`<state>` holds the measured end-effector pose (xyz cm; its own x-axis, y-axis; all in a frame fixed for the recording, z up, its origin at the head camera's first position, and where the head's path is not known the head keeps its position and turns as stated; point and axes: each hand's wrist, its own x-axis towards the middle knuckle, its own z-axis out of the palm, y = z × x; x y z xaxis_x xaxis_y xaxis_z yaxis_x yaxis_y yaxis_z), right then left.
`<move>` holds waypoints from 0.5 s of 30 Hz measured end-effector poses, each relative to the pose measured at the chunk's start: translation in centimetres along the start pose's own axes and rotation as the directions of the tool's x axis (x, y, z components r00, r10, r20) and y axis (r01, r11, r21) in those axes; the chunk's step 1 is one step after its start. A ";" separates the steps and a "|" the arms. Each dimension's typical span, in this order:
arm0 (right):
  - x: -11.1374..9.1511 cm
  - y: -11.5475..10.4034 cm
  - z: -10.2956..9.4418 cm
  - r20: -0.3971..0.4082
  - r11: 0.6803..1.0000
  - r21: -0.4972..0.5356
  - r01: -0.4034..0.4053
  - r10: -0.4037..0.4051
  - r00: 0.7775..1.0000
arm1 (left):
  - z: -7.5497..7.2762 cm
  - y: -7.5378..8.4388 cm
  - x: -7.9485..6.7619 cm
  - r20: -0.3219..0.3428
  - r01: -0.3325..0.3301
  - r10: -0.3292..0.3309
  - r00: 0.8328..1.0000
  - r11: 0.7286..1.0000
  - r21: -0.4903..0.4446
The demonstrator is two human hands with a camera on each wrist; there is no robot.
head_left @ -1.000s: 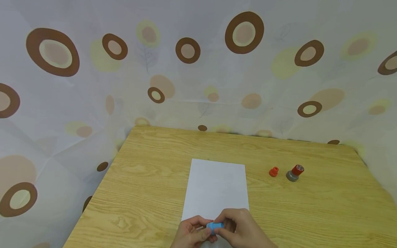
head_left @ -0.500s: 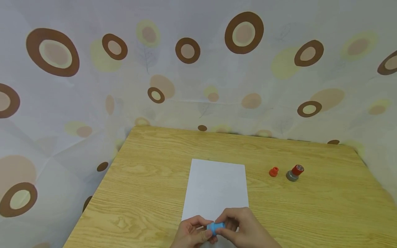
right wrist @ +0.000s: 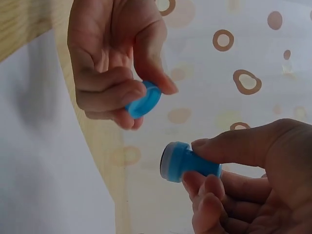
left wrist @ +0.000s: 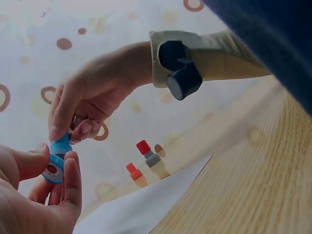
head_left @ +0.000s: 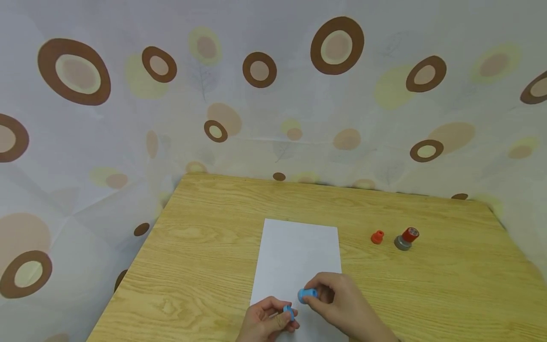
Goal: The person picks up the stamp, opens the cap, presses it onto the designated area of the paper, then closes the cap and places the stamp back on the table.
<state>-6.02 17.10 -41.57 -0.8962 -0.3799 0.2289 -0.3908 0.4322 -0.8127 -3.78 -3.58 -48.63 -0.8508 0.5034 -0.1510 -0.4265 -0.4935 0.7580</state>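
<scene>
From the head view, a person's left hand [head_left: 265,319] pinches a shallow blue cap [head_left: 288,312] between thumb and fingers, its grip narrow. The right hand [head_left: 342,300] pinches a small blue stamp [head_left: 306,295]. Cap and stamp are apart but near each other, both over the near part of a white sheet of paper [head_left: 297,256]. The paper lies on a wooden table [head_left: 192,266]. To its right, a small red stamp [head_left: 377,237] stands near a larger red-and-grey stamp [head_left: 403,242]. Behind the table hangs a pale cloth [head_left: 273,109] with brown rings and dots.

From the left wrist, the cap's round face shows in the left grip, and the blue stamp appears just beyond it under the right fingertips. A band with a black knob [left wrist: 184,80] circles the right wrist.

From the right wrist, the blue stamp lies sideways in the right grip, thumb above and fingers below, its pale-rimmed end toward the left. The hollow cap sits in the left grip, clear of the stamp.
</scene>
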 end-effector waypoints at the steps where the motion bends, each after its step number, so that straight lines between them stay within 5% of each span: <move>1: 0.2 0.0 -0.1 -0.017 1.000 -0.017 -0.008 0.007 1.000 | 0.0 0.0 0.0 -0.001 -0.001 0.001 1.000 1.000 0.002; 11: 3.2 1.4 -0.8 -0.154 0.980 -0.185 0.071 -0.100 0.983 | 0.3 -0.4 -0.2 -0.039 0.022 -0.024 0.999 0.999 -0.038; 15: 4.3 1.8 -0.7 -0.171 0.975 -0.221 0.036 -0.075 0.982 | 0.4 -0.6 -0.3 -0.090 0.032 -0.037 0.995 0.998 -0.052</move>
<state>-10.73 16.81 -41.69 -0.8869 -0.2663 0.3776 -0.4599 0.5878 -0.6656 -3.16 -3.11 -48.81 -0.8588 0.4551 -0.2354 -0.4691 -0.5136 0.7185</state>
